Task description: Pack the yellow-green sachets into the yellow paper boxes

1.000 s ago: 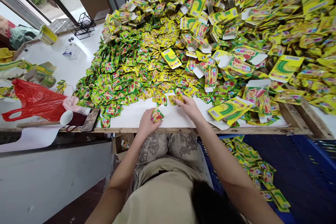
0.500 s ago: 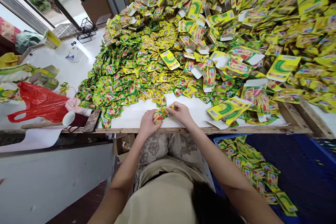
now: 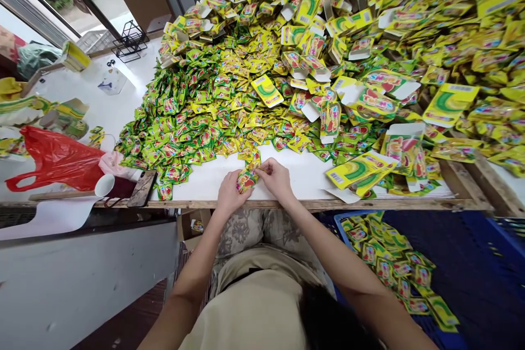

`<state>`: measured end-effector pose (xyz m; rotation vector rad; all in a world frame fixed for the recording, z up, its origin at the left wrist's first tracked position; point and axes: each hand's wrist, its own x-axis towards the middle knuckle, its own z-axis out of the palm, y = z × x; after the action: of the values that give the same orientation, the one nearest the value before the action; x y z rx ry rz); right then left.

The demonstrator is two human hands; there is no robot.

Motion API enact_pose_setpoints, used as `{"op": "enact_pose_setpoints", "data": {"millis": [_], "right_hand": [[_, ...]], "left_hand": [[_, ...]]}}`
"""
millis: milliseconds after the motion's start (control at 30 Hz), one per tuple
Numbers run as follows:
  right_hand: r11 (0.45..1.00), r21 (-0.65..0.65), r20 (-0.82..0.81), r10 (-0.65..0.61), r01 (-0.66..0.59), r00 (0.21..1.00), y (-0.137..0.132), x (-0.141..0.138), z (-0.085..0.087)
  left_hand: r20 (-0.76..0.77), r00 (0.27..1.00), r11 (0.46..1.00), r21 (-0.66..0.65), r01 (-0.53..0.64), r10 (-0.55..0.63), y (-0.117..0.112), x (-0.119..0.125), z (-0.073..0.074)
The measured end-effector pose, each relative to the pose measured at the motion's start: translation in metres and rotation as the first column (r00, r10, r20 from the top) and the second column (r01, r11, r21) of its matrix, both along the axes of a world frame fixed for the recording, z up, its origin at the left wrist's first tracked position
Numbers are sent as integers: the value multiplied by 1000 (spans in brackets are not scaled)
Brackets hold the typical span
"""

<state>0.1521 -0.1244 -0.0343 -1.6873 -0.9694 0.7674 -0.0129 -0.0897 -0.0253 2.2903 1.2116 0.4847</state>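
1. Compared with one second ago, the right hand [image 3: 277, 179] has moved left, from beside the heaped packets [image 3: 180, 115] to the small box [image 3: 245, 180].
2. The left hand [image 3: 230, 192] grips that box near the counter's [image 3: 301, 175] front edge, seemingly to steady it; the right hand's fingertips press together at its end (whether they pinch a packet, I cannot tell).
3. Counted: two hands, one held box, one red bag [image 3: 61, 157], one phone [image 3: 141, 188]; packets, too many to count.
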Motion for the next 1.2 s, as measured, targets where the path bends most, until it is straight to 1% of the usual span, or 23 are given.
{"op": "enact_pose_setpoints", "data": {"millis": [100, 167, 267, 367, 467, 533, 567, 667, 700, 767, 800, 867, 900, 933, 967, 1000, 1067, 1100, 1133, 1167, 1200], "right_hand": [[996, -70, 127, 62, -53, 990, -2, 3, 2], [991, -102, 181, 105, -87, 978, -2, 7, 4], [983, -142, 171, 143, -119, 975, -2, 12, 7], [977, -174, 180, 155, -123, 971, 0, 14, 9], [978, -167, 198, 159, -126, 967, 1, 13, 8], [974, -130, 149, 203, -184, 968, 1, 12, 5], [965, -110, 86, 248, -238, 965, 2, 12, 3], [919, -67, -157, 375, -389, 914, 3, 14, -2], [902, -61, -213, 407, -428, 888, 3, 16, -2], [862, -57, -272, 472, -504, 839, 3, 18, 0], [833, -60, -296, 512, -550, 807, 3, 20, 3], [751, -70, -361, 595, -657, 718, 3, 21, 10], [713, -77, -393, 620, -696, 679, 2, 22, 13], [690, -88, -410, 632, -718, 658, 2, 22, 16], [688, -103, -400, 632, -719, 663, 2, 22, 18], [713, -122, -356, 618, -690, 701, 1, 21, 19], [816, -138, -210, 530, -561, 822, 1, 18, 19], [860, -130, -148, 476, -494, 867, 1, 17, 18], [885, -121, -118, 437, -450, 892, 1, 16, 17], [893, -118, -127, 420, -434, 899, 1, 15, 16], [888, -121, -170, 423, -444, 890, 2, 15, 16]], "left_hand": [[-5, 1000, 1000, -2, -5, 5, -1, 0, 1], [-8, 1000, 1000, 0, -7, 7, -1, 0, 1], [-17, 1000, 1000, 14, -1, 1, -2, 0, 2], [-42, 999, 999, 37, 11, -9, -2, 0, 1], [-70, 997, 999, 52, 14, -11, -2, 0, 1], [-77, 997, 998, 56, 19, -14, -2, 0, 1], [-75, 997, 998, 57, 21, -17, -2, 0, 2], [-63, 998, 998, 52, 33, -29, -2, 0, 3], [-61, 998, 998, 47, 36, -33, -2, 0, 3], [-59, 998, 998, 40, 38, -35, -3, 0, 4], [-57, 998, 999, 39, 38, -36, -3, 0, 4], [-54, 998, 998, 39, 39, -37, -3, 1, 5], [-55, 998, 998, 39, 42, -40, -3, 1, 5], [-57, 997, 998, 37, 46, -44, -3, 1, 6], [-58, 997, 998, 34, 47, -45, -3, 1, 6], [-58, 997, 998, 30, 46, -44, -3, 1, 6], [-54, 998, 999, 23, 38, -37, -4, 1, 6], [-51, 998, 999, 22, 34, -33, -4, 1, 6], [-48, 998, 999, 21, 30, -29, -4, 1, 6], [-47, 999, 999, 20, 28, -27, -4, 1, 5], [-45, 999, 999, 19, 29, -28, -4, 1, 5]]}}
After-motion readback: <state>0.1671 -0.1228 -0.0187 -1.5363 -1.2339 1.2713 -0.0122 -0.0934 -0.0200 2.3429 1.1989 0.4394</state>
